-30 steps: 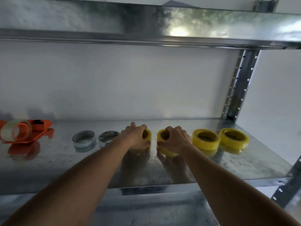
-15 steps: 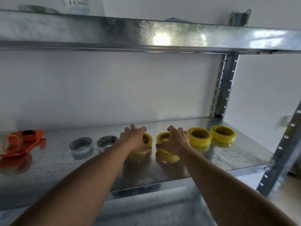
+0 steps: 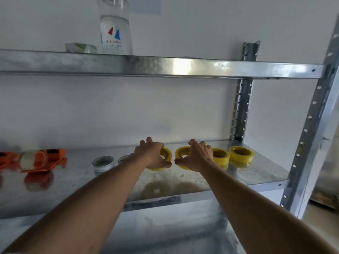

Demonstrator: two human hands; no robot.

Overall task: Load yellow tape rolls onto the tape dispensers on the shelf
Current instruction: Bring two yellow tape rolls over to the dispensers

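Several yellow tape rolls lie in a row on the metal shelf (image 3: 256, 173). My left hand (image 3: 152, 154) grips one yellow roll (image 3: 167, 154) with fingers over its top and thumb at its front. My right hand (image 3: 196, 155) grips the neighbouring yellow roll (image 3: 181, 152) the same way. Two more yellow rolls (image 3: 221, 155) (image 3: 241, 153) lie flat to the right, untouched. An orange tape dispenser (image 3: 42, 159) holding a pale roll lies at the shelf's left, with part of a second orange dispenser (image 3: 5, 159) at the frame edge.
Two small silvery tape rolls (image 3: 103, 162) (image 3: 123, 158) sit between the dispensers and my left arm. An upper shelf (image 3: 165, 66) carries a clear bottle (image 3: 115, 28) and a glass dish (image 3: 80, 47). Perforated steel uprights (image 3: 310, 136) stand at the right.
The view has tilted up and shifted, revealing the upper shelf's bottle. Both hands stay on the same two yellow rolls, thumbs now curled at the fronts.
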